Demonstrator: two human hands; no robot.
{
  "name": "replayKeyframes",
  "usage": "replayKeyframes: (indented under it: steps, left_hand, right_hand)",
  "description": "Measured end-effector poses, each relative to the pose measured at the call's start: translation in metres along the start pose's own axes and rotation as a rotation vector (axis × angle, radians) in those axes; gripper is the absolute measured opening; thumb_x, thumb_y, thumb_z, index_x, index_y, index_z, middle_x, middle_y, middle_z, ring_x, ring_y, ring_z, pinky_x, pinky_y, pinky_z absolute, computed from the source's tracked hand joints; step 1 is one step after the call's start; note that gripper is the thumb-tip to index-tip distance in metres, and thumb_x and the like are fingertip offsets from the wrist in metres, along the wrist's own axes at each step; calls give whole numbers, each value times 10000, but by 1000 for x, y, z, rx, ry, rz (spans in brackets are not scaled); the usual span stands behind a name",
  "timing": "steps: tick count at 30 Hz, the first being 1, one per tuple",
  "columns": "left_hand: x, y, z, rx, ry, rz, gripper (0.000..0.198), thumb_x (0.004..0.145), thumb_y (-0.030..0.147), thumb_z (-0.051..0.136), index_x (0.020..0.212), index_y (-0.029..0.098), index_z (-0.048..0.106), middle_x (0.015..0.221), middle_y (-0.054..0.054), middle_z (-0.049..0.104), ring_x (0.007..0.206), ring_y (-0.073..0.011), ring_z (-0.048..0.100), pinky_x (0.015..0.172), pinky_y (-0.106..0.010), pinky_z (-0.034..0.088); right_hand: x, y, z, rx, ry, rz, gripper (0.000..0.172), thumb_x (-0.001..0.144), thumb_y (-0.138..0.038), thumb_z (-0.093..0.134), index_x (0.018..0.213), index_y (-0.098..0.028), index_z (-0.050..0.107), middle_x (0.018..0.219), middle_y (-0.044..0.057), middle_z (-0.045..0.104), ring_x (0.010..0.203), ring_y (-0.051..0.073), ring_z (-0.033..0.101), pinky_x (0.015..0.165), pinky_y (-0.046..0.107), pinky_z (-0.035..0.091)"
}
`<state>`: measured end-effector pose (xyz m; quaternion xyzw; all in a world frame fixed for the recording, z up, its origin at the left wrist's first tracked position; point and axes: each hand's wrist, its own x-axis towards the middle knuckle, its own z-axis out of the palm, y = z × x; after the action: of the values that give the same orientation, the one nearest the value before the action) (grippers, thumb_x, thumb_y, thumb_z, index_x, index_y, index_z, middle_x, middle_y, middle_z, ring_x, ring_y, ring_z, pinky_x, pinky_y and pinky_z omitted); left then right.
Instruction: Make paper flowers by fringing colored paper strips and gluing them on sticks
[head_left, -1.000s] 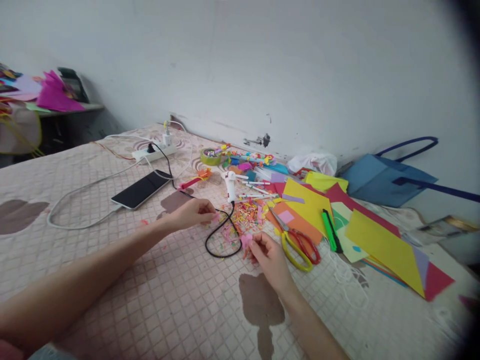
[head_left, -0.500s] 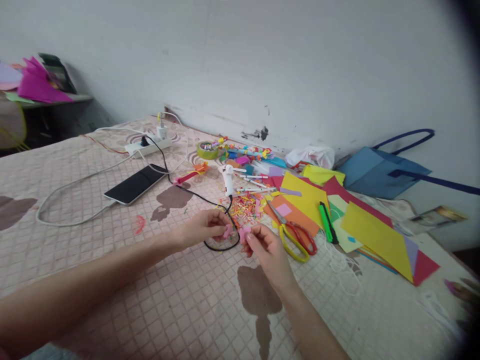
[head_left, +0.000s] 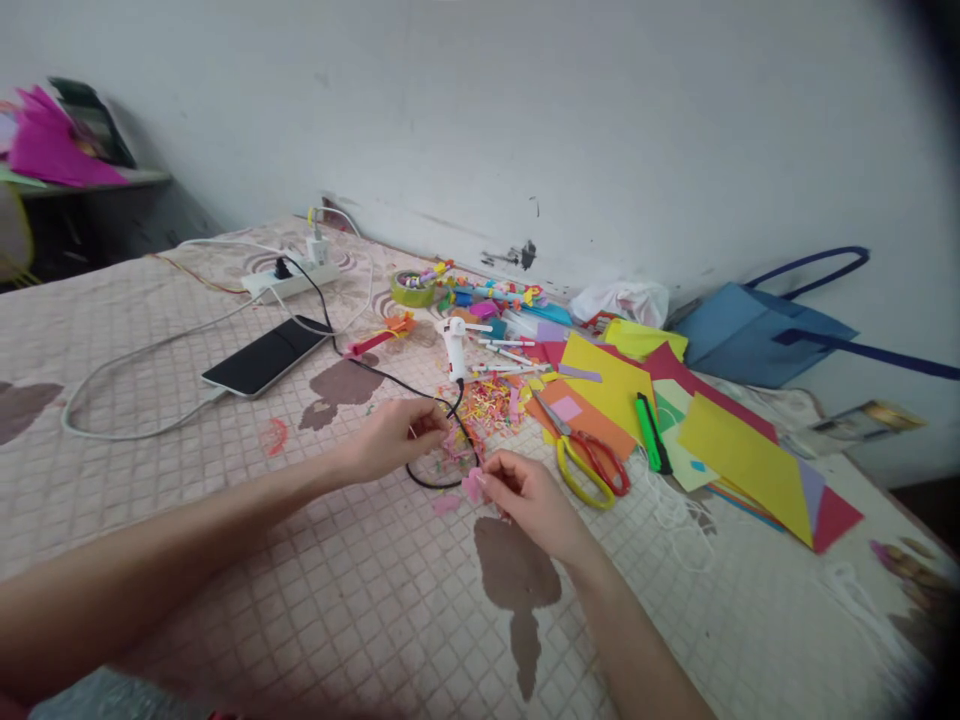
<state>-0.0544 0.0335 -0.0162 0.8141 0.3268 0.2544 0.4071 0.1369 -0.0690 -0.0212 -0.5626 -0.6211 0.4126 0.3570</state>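
Your right hand [head_left: 532,500] pinches a small pink paper piece [head_left: 472,485] between thumb and fingertips, just above the checked bedcover [head_left: 315,600], while your left hand [head_left: 394,440] curls loosely at the pile of paper scraps [head_left: 487,405]; whether it grips anything you cannot tell from here. Another pink scrap [head_left: 445,504] lies on the cover just beside the right hand, and a black cord [head_left: 431,478] loops between both hands up to the white glue gun [head_left: 454,348]. Further right lie the yellow-handled scissors [head_left: 589,465], a green marker [head_left: 648,430] and coloured paper sheets [head_left: 742,455]; a phone [head_left: 264,356] lies to the left.
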Motion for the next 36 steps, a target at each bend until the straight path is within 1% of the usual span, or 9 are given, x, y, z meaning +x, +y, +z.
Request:
replayKeyframes:
  steps: [2,6,10,18,23,26,31,34,36]
  left_hand:
    - [2,-2,-5,98,27,15,123,785,256,533,749,156,595,657,4,591,593,-100,501,559,-221,382]
    - [4,-6,-6,146,25,34,127,785,243,522,730,153,592,643,7,585,575,-98,488,551,-218,372]
    - [3,-7,-4,157,2,24,120,780,237,525,725,154,593,630,7,583,572,-101,488,552,-220,370]
    - [0,-10,1,181,-24,13,140,788,245,509,732,158,602,617,4,589,556,-106,492,530,-217,359]
    - [2,-10,-3,188,14,23,134,780,237,511,721,156,600,620,1,597,554,-107,499,532,-215,364]
    - [7,-17,-18,220,66,16,139,775,241,508,714,156,601,628,-8,608,569,-115,517,542,-219,370]
    - [18,-39,-60,343,226,-64,138,743,263,518,732,165,614,642,-12,613,576,-125,532,539,-225,362]
    - [20,-46,-83,391,355,-170,160,727,304,542,748,172,630,644,-9,619,593,-130,539,552,-227,358]
    - [19,-46,-94,401,387,-176,188,720,333,558,762,173,647,644,-10,625,608,-133,541,565,-225,358]
  right_hand:
    - [-1,0,3,-103,-24,-48,137,857,-253,523,741,-193,566,642,-29,541,589,117,493,554,230,379]
    - [-2,-3,13,-276,-37,-127,46,810,-176,573,820,-209,602,805,5,587,738,147,545,651,258,411]
    - [-4,-6,15,-318,-75,-133,162,772,-129,596,900,-228,587,885,13,574,772,150,548,642,251,418]
    - [-3,-3,31,-456,36,-106,154,750,-104,569,850,-217,539,864,22,557,758,169,535,645,277,404]
    - [-4,-5,36,-462,8,-113,224,733,-51,535,876,-223,521,907,28,564,819,182,542,678,282,417]
    - [-4,-5,36,-489,-13,-92,181,746,-54,539,825,-217,532,854,21,574,787,179,545,676,282,413]
    - [-5,-8,37,-476,-31,-88,145,754,-62,553,737,-205,534,798,8,563,732,160,531,637,260,396]
    - [-5,-8,31,-354,-28,-92,142,750,-59,552,715,-197,547,771,-1,551,712,147,525,625,245,391]
    - [-4,-5,23,-235,-8,-74,103,782,-112,549,723,-196,554,719,-13,542,667,137,513,594,234,383]
